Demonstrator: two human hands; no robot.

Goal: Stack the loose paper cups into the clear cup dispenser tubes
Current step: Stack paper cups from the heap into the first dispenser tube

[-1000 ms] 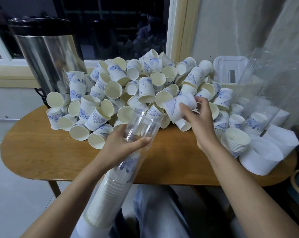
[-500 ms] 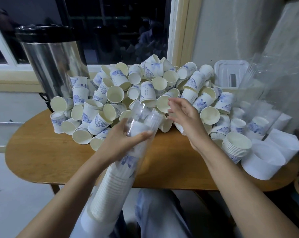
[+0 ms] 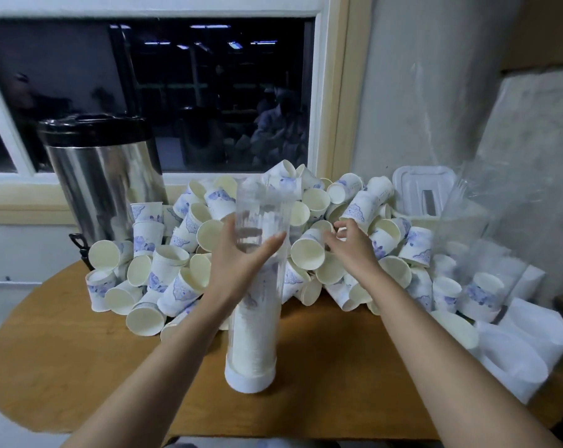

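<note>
A clear dispenser tube point(image 3: 257, 321) stands upright on the wooden table point(image 3: 63, 350) on its white base, its lower half filled with nested paper cups. My left hand point(image 3: 238, 263) grips the tube around its middle from the left. A large heap of loose white paper cups with blue prints point(image 3: 354, 202) lies behind it. My right hand point(image 3: 351, 250) reaches into the heap just right of the tube, fingers loosely curled over the cups, thumb beside a cup lying on its side point(image 3: 307, 253). I see nothing held in it.
A steel hot-water urn with a black lid point(image 3: 102, 176) stands at the back left by the window. At right are a white lidded container point(image 3: 422, 192), crumpled clear plastic wrapping point(image 3: 499, 227), a short nested cup stack point(image 3: 454, 328) and white tube parts point(image 3: 525, 350).
The tube went from tilted over my lap to upright on the table. My right hand brought a cup to the tube's mouth, then moved back into the heap without it.
</note>
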